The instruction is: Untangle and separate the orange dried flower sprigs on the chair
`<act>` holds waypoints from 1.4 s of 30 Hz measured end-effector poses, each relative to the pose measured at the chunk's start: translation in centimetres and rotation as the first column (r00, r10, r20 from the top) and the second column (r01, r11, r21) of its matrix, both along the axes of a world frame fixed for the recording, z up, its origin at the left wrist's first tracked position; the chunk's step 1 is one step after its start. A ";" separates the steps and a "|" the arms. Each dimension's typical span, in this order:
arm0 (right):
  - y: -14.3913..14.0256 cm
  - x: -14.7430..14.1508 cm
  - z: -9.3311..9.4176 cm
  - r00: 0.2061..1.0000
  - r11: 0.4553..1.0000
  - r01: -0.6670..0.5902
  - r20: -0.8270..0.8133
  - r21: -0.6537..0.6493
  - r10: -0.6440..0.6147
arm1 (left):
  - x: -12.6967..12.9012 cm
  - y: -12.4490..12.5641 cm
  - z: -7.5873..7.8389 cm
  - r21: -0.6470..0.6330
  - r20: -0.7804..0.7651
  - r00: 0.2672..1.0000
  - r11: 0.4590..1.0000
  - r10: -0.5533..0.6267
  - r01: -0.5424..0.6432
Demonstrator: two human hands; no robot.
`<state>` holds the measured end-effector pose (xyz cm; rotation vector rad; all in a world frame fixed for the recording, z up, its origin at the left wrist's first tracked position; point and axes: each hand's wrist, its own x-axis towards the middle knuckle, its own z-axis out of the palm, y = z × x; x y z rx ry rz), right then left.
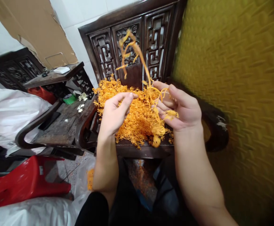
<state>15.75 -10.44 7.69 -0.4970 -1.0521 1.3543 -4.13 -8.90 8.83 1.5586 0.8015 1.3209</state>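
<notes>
My right hand (pixel 182 105) is curled loosely, palm up, around a branching orange strand (pixel 140 56) that looks like plastic. One end of the strand arches up and to the left, and its lower parts hang below my fingers, blurred. My left hand (pixel 117 111) is closed in a pinch, thumb against forefinger, left of the strand. Whatever lies between those fingertips, if anything, is too small to make out. Under both hands a big heap of small orange spiky pieces (pixel 137 119) covers the seat of a dark carved wooden chair (pixel 129 25).
A mottled yellow-green textured surface (pixel 235 78) rises close on the right. To the left, a wooden side table (pixel 57 131) bears green tape (pixel 70 99) and small white pieces (pixel 81 107). A red plastic stool (pixel 33 179) and white sacks (pixel 10 110) stand at far left.
</notes>
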 end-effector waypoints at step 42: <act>0.8 -3.5 -1.3 0.980 0.989 0.113 0.152 0.099 -0.128 | 0.2 2.0 -1.4 -0.120 -0.045 0.997 0.991 -0.070 0.064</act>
